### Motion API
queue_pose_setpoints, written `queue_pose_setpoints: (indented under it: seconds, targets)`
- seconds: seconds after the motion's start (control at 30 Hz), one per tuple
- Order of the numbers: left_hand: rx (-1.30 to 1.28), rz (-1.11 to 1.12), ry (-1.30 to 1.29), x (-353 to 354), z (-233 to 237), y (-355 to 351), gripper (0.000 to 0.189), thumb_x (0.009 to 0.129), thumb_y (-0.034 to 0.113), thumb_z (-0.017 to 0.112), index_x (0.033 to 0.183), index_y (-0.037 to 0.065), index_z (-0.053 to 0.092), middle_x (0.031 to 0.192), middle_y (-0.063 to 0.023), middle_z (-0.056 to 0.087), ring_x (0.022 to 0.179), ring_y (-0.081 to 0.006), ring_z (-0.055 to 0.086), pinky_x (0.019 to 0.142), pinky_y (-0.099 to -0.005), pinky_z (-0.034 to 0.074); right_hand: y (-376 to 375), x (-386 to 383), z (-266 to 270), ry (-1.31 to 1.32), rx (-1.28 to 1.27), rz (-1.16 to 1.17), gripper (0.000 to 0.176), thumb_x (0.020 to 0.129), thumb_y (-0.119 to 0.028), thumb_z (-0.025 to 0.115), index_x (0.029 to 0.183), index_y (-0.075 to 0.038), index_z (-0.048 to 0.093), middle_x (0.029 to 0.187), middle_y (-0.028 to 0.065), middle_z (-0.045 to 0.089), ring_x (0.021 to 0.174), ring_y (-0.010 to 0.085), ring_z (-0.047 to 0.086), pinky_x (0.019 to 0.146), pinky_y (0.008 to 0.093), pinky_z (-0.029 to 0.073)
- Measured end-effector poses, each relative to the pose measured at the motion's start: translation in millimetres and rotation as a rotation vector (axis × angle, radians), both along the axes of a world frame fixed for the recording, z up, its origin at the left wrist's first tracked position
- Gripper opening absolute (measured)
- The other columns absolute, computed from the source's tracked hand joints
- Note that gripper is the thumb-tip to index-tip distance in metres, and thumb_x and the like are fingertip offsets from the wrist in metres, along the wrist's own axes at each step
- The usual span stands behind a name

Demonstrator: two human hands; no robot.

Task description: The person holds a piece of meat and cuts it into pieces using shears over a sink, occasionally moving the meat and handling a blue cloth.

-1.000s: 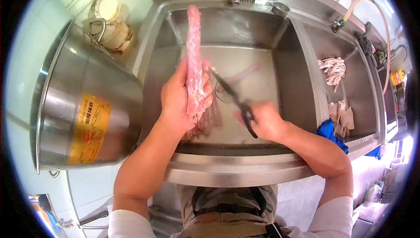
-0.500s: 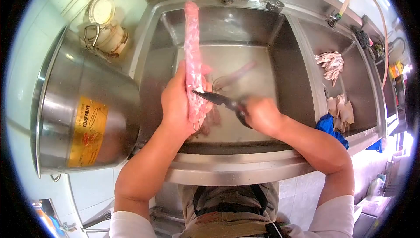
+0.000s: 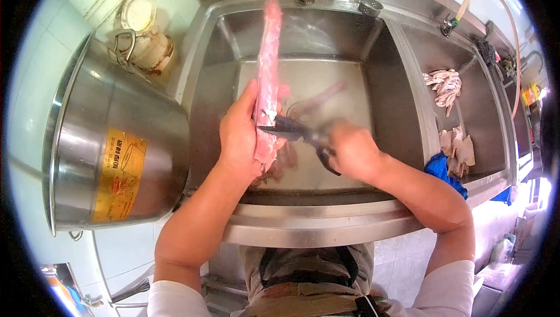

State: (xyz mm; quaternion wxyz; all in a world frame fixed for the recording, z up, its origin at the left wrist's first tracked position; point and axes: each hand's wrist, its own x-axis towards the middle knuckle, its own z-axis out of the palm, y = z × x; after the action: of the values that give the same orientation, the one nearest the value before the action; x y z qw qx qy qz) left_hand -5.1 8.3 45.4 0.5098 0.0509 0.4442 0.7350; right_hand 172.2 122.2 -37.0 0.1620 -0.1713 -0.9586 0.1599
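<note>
While the left hand (image 3: pixel 239 136) holds meat (image 3: pixel 268 54), a pot (image 3: pixel 116 136) flanks the steel sink (image 3: pixel 303 226).

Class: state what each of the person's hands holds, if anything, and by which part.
The left hand grips the long pink strip of meat around its lower part. The right hand holds dark scissors by their handles.

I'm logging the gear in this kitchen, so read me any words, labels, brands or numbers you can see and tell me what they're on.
Yellow label on the big steel pot: red print and a drawing, too blurred to read.
Yellow and red item at the far right: too small to read.
Meat strip and scissors: no writing.
</note>
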Motion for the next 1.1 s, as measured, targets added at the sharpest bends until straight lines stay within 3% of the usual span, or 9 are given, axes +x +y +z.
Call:
queue_pose_setpoints:
  seconds: [0.07,0.17,0.27,0.5,0.57,0.67,0.77,0.97,1.1]
  targets:
    - [0.054,-0.033,0.011,-3.5,-5.1,-3.1,0.046,0.100,0.039,0.040,0.107,-0.002,0.059,0.070,-0.0044,0.054,0.047,-0.0152,0.047,0.039,-0.0290,0.036,3.4,2.1,-8.8,0.029,0.068,0.025,0.027,0.069,-0.017,0.069,0.077,0.003,0.054,0.071,0.0196,0.060,0.063,0.0409,0.060,0.058,0.0450,0.051]
    - [0.094,-0.061,0.001,-4.7,-4.4,-4.8,0.047,0.100,0.039,0.040,0.108,-0.003,0.058,0.069,-0.0039,0.053,0.049,-0.0151,0.048,0.040,-0.0291,0.037,4.3,4.0,-3.7,-0.038,0.019,-0.007,0.010,0.074,-0.010,0.068,0.079,-0.003,0.062,0.073,0.0166,0.061,0.062,0.0369,0.061,0.056,0.0440,0.049]
    - [0.159,-0.094,-0.068,-9.1,-5.4,-6.0,0.047,0.100,0.039,0.040,0.109,-0.003,0.058,0.068,-0.0037,0.052,0.053,-0.0151,0.050,0.042,-0.0289,0.038,7.3,4.1,-16.7,0.146,-0.226,0.035,0.011,0.073,-0.012,0.069,0.075,-0.004,0.062,0.073,0.0166,0.061,0.060,0.0373,0.061,0.055,0.0444,0.049]
    - [0.048,0.053,-0.068,-0.6,4.4,-0.7,0.048,0.100,0.038,0.040,0.112,-0.005,0.057,0.068,-0.0031,0.050,0.055,-0.0154,0.050,0.043,-0.0285,0.039,2.3,-1.7,7.6,0.086,-0.061,0.070,0.021,0.074,-0.014,0.067,0.077,0.003,0.055,0.072,0.0186,0.061,0.065,0.0390,0.061,0.061,0.0452,0.051]
    - [0.133,-0.042,-0.043,-6.1,-6.8,-3.5,0.048,0.100,0.038,0.040,0.111,-0.006,0.056,0.067,-0.0033,0.049,0.054,-0.0154,0.050,0.042,-0.0289,0.039,0.3,-4.7,8.0,0.123,-0.017,0.042,0.022,0.074,-0.015,0.067,0.076,0.003,0.055,0.071,0.0182,0.061,0.064,0.0384,0.061,0.060,0.0451,0.051]
    - [0.166,-0.080,-0.030,-4.4,-6.2,-5.9,0.047,0.100,0.037,0.040,0.110,-0.006,0.056,0.066,-0.0035,0.049,0.053,-0.0155,0.049,0.040,-0.0292,0.039,2.1,0.9,-8.9,0.042,0.001,-0.017,0.016,0.073,-0.012,0.069,0.085,-0.005,0.061,0.078,0.0168,0.060,0.064,0.0385,0.060,0.058,0.0450,0.050]
    - [0.151,-0.062,-0.033,-4.9,-6.3,-6.6,0.046,0.100,0.037,0.039,0.109,-0.005,0.056,0.067,-0.0036,0.050,0.052,-0.0155,0.049,0.040,-0.0294,0.038,4.0,3.8,-8.7,-0.054,0.038,-0.021,0.014,0.074,-0.010,0.068,0.085,-0.005,0.062,0.078,0.0159,0.061,0.063,0.0379,0.060,0.059,0.0449,0.050]
    - [0.294,-0.161,-0.181,-15.2,-9.6,-9.5,0.047,0.100,0.038,0.040,0.108,-0.004,0.057,0.067,-0.0032,0.051,0.052,-0.0150,0.050,0.039,-0.0289,0.039,12.1,1.8,-14.0,0.166,-0.216,0.016,0.016,0.075,-0.010,0.068,0.089,-0.006,0.062,0.078,0.0149,0.061,0.062,0.0371,0.060,0.058,0.0456,0.050]
    - [0.206,-0.097,-0.106,-11.8,-5.7,-5.5,0.048,0.100,0.039,0.041,0.109,-0.006,0.056,0.066,-0.0032,0.051,0.051,-0.0152,0.050,0.039,-0.0287,0.038,3.4,-3.2,-3.6,0.069,-0.028,0.005,0.017,0.074,-0.010,0.068,0.089,-0.007,0.062,0.078,0.0133,0.061,0.065,0.0354,0.060,0.057,0.0447,0.049]
